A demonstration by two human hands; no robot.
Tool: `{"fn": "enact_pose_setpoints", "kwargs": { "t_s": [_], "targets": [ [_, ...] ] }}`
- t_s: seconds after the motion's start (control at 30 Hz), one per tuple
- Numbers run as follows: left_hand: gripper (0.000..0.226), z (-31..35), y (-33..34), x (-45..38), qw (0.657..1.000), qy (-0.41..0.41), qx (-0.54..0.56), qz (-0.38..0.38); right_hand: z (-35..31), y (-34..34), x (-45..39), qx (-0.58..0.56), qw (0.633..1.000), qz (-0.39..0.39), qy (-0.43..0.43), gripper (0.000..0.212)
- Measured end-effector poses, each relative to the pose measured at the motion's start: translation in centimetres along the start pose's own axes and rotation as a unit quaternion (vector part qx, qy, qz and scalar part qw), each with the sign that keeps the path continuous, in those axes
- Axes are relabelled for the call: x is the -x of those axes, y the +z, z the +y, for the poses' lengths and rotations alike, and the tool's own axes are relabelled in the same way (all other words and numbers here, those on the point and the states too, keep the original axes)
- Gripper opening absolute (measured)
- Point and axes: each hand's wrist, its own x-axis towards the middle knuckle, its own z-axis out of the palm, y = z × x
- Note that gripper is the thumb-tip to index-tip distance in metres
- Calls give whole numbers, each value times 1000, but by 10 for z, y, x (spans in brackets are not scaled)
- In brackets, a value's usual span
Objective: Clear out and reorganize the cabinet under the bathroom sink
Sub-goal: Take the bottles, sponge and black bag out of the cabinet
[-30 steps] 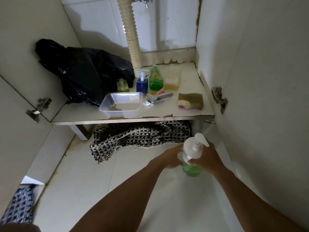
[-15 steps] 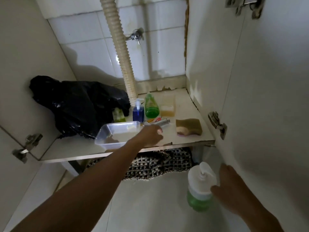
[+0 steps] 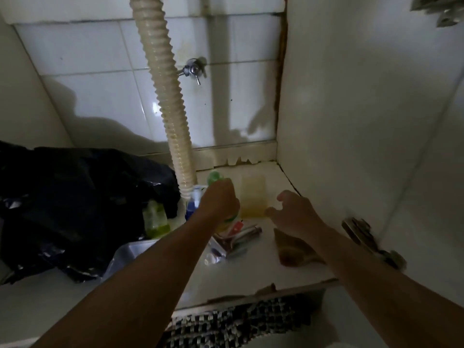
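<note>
My left hand [image 3: 218, 202] is wrapped around the green bottle [image 3: 214, 176] on the cabinet shelf [image 3: 251, 272]; only its green top shows above my fingers. My right hand [image 3: 291, 212] hovers open, fingers spread, just right of a clear container of yellowish liquid [image 3: 253, 197], not touching it. A blue pump bottle [image 3: 192, 204] stands just left of my left hand, partly hidden. A small yellow-green bottle [image 3: 155, 218] leans by the black plastic bag [image 3: 75, 202]. A brown sponge [image 3: 296, 249] lies under my right forearm.
A ribbed drain hose [image 3: 165, 96] drops to the shelf behind the bottles, with a metal valve [image 3: 193, 70] on the tiled wall. A clear plastic tray [image 3: 130, 252] and a metal tool with a red-labelled tube [image 3: 241, 232] lie near the front. Checkered cloth [image 3: 238, 320] sits below the shelf; a hinge [image 3: 364, 234] juts out at right.
Both hands reached deeper into the cabinet. My left hand moved past the tray and closed on the green bottle. My right hand left the pump soap bottle on the floor, which is out of view.
</note>
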Motion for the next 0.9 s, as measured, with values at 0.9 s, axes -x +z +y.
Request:
{"fn": "enact_pose_setpoints", "kwargs": {
  "t_s": [0.9],
  "targets": [
    [61, -5, 51, -92, 979, -165, -81, -91, -18, 19, -112, 168, 978, -120, -10, 46]
  ]
}}
